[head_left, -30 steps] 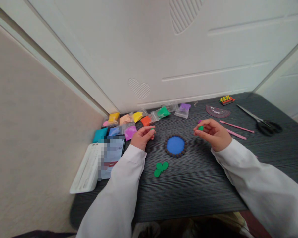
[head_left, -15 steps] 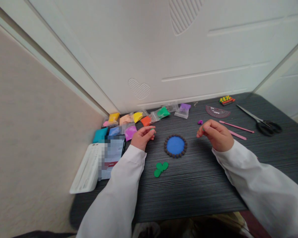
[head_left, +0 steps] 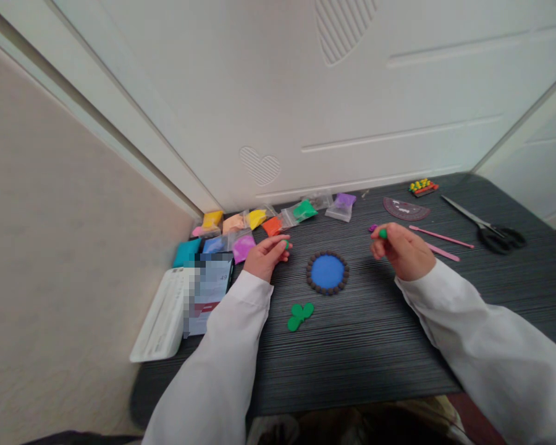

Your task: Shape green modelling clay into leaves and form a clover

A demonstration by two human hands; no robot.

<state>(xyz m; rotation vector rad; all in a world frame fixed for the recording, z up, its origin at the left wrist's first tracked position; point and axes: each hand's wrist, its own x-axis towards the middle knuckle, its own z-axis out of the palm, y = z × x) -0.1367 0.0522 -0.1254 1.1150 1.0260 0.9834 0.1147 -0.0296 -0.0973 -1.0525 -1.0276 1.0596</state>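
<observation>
Between the thumb and fingers of my right hand (head_left: 405, 250) is a small ball of green clay (head_left: 383, 233), held above the table. My left hand (head_left: 265, 256) is pinched on another bit of green clay (head_left: 286, 245), mostly covered by the fingers. On the table between the hands lies a flat blue clay disc (head_left: 327, 272), ringed by small dark brown clay balls (head_left: 345, 272). Nearer to me is a green clay piece (head_left: 298, 316) made of three flat rounded lobes joined together.
Bags of coloured clay (head_left: 272, 225) line the back left. Beside them lie a phone (head_left: 210, 290) and a white tray (head_left: 160, 318). To the right are pink tools (head_left: 442, 237), a protractor (head_left: 406, 209), scissors (head_left: 491, 238), a purple clay bit (head_left: 373, 228) and a small yellow-topped piece (head_left: 424, 187).
The green ball in my right hand now shows fully at the fingertips, where it was mostly hidden. More green shows in my left fingers. Things on the table have not moved.
</observation>
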